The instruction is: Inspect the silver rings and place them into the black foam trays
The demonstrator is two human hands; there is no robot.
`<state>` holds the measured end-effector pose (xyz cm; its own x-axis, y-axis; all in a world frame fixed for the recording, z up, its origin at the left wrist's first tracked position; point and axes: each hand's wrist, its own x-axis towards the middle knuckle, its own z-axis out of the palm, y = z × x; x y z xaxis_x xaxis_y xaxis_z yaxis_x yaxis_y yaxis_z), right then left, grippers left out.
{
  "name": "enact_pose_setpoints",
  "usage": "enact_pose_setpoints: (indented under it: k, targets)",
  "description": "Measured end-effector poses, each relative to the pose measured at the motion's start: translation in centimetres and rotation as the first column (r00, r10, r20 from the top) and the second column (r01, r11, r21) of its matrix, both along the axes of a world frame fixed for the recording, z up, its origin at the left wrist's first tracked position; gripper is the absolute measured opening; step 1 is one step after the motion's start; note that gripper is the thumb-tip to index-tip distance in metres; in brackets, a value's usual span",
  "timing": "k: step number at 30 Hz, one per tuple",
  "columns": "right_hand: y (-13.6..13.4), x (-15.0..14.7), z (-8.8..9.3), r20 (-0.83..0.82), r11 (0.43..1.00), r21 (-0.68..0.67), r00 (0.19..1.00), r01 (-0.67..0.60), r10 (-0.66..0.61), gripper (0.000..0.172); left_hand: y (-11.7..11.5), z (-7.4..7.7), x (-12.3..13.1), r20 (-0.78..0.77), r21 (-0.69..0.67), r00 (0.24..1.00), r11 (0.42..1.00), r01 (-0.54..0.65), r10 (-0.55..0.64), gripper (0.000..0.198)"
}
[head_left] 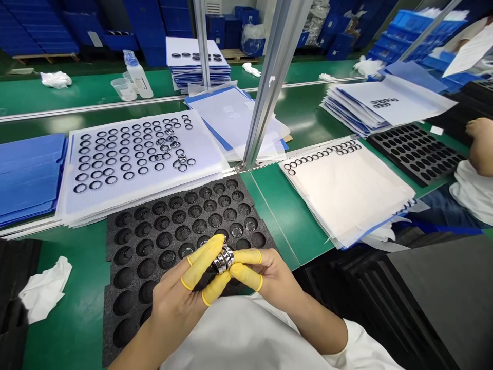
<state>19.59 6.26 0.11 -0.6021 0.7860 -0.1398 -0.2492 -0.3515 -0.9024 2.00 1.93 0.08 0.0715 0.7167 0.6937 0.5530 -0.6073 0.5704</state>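
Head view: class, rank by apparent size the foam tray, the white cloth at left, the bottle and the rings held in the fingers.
1. foam tray
2. cloth
3. bottle
4. rings
The bottle stands far back, so its true size against the cloth is unsure.

Short stack of shiny silver metal rings (pixel 223 259), pressed flat together, tilted on edge, held up, lower centre of frame.

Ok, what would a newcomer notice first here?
Front and centre, the left hand and right hand, fingertips in yellow finger cots, pinch a stack of shiny metal rings over a black foam tray. Behind it, a white sheet covered with rows of dark rings lies on the green bench.
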Motion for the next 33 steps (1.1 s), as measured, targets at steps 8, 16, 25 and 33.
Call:
enact_pose_setpoints:
  k: [8, 16, 25, 33]
  targets:
    - [-0.2, 0.1, 0.0, 0.063, 0.995, 0.096, 0.998, 0.011, -0.017, 0.028, -0.2, 0.0, -0.1, 0.021, -0.041, 1.000, 0.999, 0.003, -0.003, 0.055]
    - [-0.4, 0.0, -0.1, 0.167, 0.849, 0.521, 0.964, 0.094, -0.209, 0.019, -0.5, -1.0, -0.3, 0.094, -0.077, 0.995, 0.996, 0.048, -0.040, 0.059]
    - [-0.5, 0.0, -0.2, 0.156, 0.778, 0.620, 0.956, 0.102, -0.249, 0.020, -0.7, -2.4, -0.6, 0.227, -0.088, 0.970, 0.990, 0.110, -0.088, 0.068]
    - [-0.6, -0.1, 0.0, 0.215, 0.904, 0.428, 0.972, -0.003, -0.098, 0.033, -0.6, -2.4, -0.7, 0.197, -0.096, 0.973, 0.986, 0.138, -0.117, 0.069]
